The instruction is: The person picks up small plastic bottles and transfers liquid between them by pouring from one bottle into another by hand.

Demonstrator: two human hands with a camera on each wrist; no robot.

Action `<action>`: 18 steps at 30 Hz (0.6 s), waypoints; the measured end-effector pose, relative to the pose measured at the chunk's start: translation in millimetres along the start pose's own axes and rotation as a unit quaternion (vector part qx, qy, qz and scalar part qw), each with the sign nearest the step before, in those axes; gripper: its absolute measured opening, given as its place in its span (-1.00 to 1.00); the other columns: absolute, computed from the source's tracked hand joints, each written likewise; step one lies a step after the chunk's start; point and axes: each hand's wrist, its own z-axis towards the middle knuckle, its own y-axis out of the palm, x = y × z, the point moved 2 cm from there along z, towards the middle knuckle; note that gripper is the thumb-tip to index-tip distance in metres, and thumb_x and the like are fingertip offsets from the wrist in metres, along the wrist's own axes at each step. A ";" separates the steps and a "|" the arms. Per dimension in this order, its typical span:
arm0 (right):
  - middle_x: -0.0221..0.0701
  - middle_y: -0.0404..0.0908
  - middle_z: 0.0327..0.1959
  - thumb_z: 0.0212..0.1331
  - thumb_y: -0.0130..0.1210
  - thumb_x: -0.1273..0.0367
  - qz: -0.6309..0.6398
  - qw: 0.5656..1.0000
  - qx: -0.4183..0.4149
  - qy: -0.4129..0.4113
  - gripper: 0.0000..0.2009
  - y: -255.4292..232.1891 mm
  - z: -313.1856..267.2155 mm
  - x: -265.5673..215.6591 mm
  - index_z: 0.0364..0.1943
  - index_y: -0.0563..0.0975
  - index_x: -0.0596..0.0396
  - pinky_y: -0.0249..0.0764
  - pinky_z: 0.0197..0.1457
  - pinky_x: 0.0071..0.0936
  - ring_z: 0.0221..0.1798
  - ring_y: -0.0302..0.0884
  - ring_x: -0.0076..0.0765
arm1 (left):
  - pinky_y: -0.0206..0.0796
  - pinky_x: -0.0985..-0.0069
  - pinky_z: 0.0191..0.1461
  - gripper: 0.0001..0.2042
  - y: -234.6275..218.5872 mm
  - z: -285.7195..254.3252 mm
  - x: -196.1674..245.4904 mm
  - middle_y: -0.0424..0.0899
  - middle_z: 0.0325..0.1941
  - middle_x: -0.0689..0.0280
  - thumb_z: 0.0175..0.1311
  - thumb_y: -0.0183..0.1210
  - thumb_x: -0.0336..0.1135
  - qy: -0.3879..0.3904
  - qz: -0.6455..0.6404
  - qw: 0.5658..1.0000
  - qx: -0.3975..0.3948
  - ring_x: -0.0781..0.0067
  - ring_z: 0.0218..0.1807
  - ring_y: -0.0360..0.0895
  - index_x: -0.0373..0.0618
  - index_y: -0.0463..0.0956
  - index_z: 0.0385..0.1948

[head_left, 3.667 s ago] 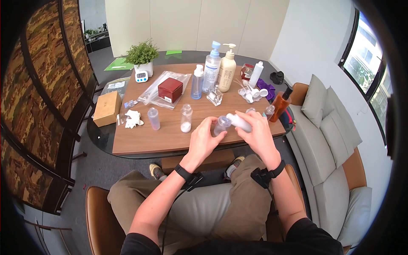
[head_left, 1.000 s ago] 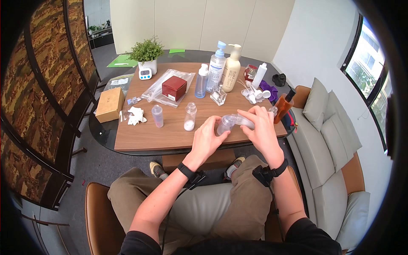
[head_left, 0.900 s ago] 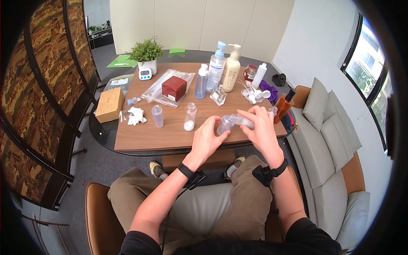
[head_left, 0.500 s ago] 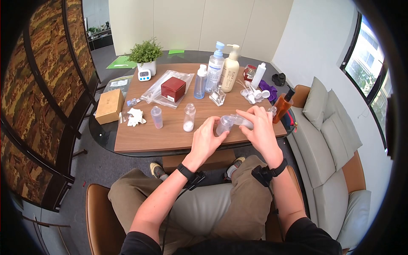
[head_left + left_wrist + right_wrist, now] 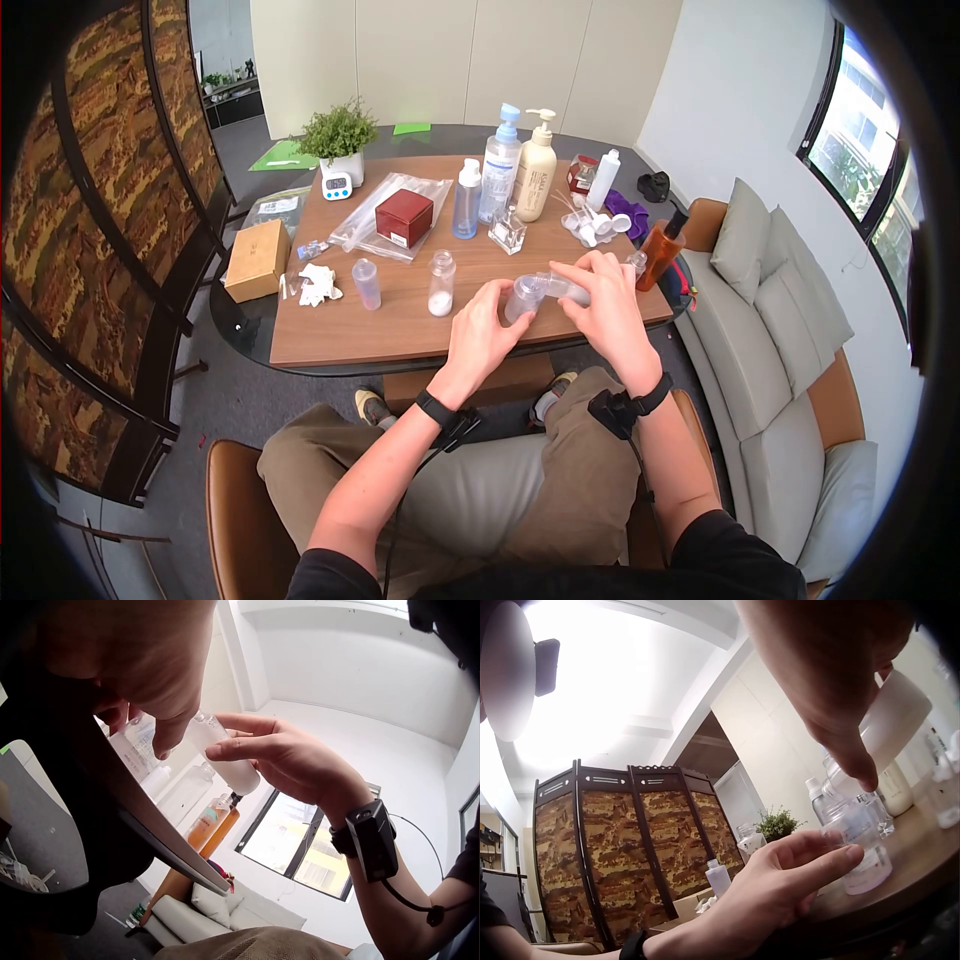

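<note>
My left hand (image 5: 478,332) grips a clear bottle (image 5: 522,300) near the front of the table, fingers and thumb around its sides. In the right wrist view this bottle (image 5: 868,874) stands upright with a little whitish content low inside. My right hand (image 5: 612,312) holds a second translucent bottle (image 5: 568,290), tilted steeply so that its neck meets the first one's mouth. White content fills the wide end of the tilted bottle (image 5: 898,712) in the right wrist view. To the left stand a clear bottle (image 5: 441,285) with white stuff at the bottom and a frosted bottle (image 5: 367,285).
Behind the hands stand a blue pump bottle (image 5: 467,200), a clear bottle with a blue pump (image 5: 498,170), a cream pump bottle (image 5: 536,180) and a glass perfume bottle (image 5: 508,234). An amber bottle (image 5: 660,252) is at right; a red box (image 5: 404,216) and crumpled tissue (image 5: 318,287) lie left.
The neck of the tilted bottle looked white 3.7 seconds ago and now looks clear. Both hands keep their grips with only slight shifts; the head view moves a little.
</note>
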 end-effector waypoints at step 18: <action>-0.25 0.82 0.04 0.22 0.53 0.37 0.096 0.990 0.076 0.073 -0.50 17.1 -13.8 4.9 0.28 0.76 0.07 0.44 0.28 -0.21 0.09 0.73 -0.10 | 0.63 0.06 0.23 -0.47 -0.9 -1.6 7.4 0.84 0.18 -0.03 0.32 0.57 -0.18 0.006 0.029 0.999 0.015 -0.14 0.19 0.81 -0.24 0.63 0.24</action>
